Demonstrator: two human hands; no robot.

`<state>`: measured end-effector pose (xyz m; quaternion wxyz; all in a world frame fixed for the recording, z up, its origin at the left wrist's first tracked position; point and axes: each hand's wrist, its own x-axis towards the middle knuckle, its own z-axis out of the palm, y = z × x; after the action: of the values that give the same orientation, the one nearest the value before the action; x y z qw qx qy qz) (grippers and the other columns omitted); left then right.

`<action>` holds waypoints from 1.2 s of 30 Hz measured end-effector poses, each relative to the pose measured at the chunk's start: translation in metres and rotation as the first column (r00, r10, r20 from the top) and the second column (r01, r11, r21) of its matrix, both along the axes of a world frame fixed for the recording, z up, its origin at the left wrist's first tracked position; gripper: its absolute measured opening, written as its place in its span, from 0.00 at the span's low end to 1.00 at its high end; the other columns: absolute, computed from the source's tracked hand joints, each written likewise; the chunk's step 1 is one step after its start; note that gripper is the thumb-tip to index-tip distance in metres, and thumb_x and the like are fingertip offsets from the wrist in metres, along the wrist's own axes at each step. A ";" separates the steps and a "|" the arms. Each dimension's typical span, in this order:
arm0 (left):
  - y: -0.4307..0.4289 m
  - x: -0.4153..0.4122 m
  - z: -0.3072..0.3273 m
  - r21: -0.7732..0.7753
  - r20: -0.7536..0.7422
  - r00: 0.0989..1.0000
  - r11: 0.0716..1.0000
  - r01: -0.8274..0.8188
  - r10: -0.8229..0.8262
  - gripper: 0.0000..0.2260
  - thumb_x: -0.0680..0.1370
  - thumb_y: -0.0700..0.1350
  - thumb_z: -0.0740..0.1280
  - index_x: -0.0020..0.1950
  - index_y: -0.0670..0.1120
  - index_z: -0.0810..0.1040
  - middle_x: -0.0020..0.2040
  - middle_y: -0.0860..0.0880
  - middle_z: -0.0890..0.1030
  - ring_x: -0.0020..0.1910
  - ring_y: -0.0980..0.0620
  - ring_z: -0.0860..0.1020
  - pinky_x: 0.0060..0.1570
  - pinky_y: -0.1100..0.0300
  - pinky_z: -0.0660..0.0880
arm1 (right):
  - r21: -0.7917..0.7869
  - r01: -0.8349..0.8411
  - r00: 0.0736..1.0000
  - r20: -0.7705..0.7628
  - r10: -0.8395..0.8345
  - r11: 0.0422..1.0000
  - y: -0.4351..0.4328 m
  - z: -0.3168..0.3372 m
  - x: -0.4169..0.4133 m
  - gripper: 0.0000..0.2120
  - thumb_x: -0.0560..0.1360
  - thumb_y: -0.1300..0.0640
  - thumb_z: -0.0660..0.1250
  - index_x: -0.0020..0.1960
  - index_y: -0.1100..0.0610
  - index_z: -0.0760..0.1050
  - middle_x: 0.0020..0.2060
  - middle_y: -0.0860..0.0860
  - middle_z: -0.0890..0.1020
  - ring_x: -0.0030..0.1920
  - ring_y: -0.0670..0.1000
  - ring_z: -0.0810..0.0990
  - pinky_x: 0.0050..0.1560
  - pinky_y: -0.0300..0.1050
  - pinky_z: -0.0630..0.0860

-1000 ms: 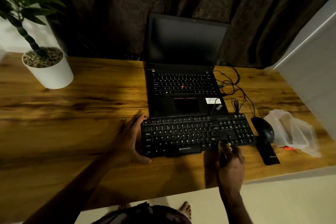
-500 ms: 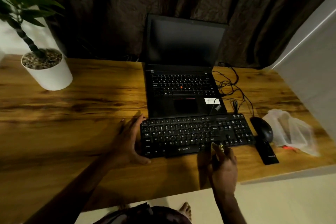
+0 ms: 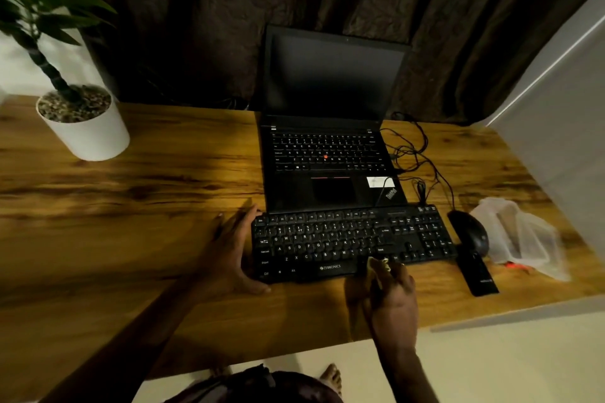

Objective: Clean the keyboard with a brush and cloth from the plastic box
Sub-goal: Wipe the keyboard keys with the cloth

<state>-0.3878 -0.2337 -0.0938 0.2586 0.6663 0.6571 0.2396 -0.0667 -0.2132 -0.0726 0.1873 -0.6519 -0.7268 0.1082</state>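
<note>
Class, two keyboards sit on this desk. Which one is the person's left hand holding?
The separate black Zebronics keyboard: the left hand holds its left end. The black laptop's built-in keyboard, with the red dot, lies untouched behind it.

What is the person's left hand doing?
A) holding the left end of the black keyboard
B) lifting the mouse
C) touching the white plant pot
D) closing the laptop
A: the left hand holds the left end of the keyboard between thumb and fingers, while the right hand holds a small brush at its front edge.
</note>
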 end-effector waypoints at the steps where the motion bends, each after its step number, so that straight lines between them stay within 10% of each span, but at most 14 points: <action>1: 0.000 0.000 0.000 0.002 0.004 1.000 1.000 -0.001 0.001 0.69 0.52 0.76 0.74 0.81 0.52 0.40 0.81 0.51 0.52 0.80 0.53 0.46 0.77 0.47 0.36 | -0.015 -0.019 1.000 0.007 0.019 1.000 -0.004 -0.003 -0.006 0.37 0.61 0.69 0.77 0.68 0.52 0.74 0.65 0.59 0.73 0.62 0.63 0.71 0.51 0.56 0.80; 36: -0.003 0.003 0.008 -0.002 0.048 0.999 1.000 -0.011 0.011 0.69 0.52 0.72 0.78 0.78 0.59 0.35 0.79 0.58 0.47 0.78 0.59 0.41 0.73 0.61 0.29 | -0.026 -0.281 0.958 -0.065 0.279 0.959 -0.034 0.010 -0.063 0.22 0.70 0.63 0.66 0.61 0.48 0.76 0.56 0.50 0.76 0.52 0.51 0.74 0.37 0.41 0.77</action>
<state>-0.3849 -0.2364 -0.0853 0.2737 0.6563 0.6546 0.2566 -0.1297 -0.2475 -0.0627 0.1806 -0.5418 -0.8039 0.1659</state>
